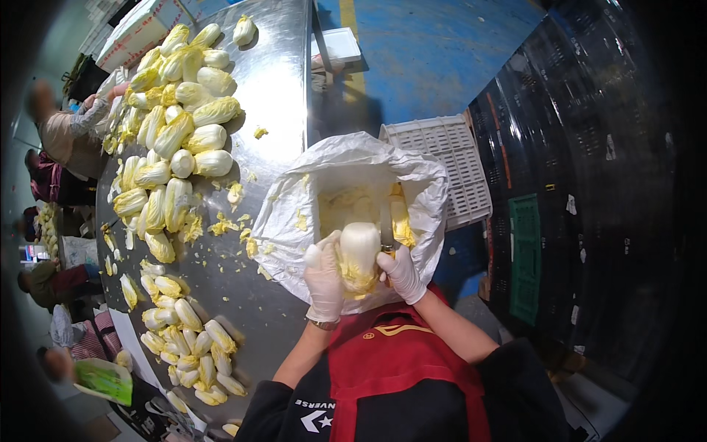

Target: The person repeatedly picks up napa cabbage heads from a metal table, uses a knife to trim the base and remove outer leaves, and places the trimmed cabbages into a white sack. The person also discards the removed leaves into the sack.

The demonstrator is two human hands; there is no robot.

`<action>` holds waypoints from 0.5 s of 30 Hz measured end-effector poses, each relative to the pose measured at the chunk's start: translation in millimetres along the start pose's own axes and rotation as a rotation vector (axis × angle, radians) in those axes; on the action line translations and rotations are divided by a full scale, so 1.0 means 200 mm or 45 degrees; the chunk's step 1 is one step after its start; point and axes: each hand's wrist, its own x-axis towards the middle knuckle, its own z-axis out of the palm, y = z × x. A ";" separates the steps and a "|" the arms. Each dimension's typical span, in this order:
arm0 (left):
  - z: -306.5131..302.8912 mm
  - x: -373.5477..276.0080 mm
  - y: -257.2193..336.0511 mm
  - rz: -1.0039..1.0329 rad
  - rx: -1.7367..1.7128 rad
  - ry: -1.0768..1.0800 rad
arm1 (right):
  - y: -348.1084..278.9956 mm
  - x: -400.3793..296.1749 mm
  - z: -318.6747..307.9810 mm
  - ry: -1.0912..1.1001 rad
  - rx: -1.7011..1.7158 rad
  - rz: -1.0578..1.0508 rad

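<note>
My left hand [324,276], in a white glove, holds a trimmed napa cabbage [360,257] from its left side, white base away from me and yellow leaf end towards me. On the cabbage's right, my right hand [402,272], gloved too, grips the handle of a knife [386,224] whose blade points away from me. Both hands are over the mouth of a white woven sack [287,193] with its rim folded outwards. Yellow cabbage leaves [400,215] lie inside the sack, right of the blade. Leaf scraps cling to the sack's left side.
A steel table [276,72] on the left bears a large pile of napa cabbages [174,132], a second pile of smaller ones [188,342] and leaf scraps. A white plastic crate [442,166] stands behind the sack, black stacked crates [596,221] to the right. Several people are across the table.
</note>
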 end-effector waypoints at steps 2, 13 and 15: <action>0.01 0.00 0.01 0.093 -0.033 0.005 | 0.22 0.07 -0.08 0.043 0.295 -0.064; 0.02 0.11 0.02 0.288 0.441 -0.383 | -0.01 0.01 -0.12 0.262 -0.556 -0.567; 0.14 -0.01 0.02 -0.028 0.172 -0.332 | -0.07 -0.02 -0.01 0.182 -0.577 -0.585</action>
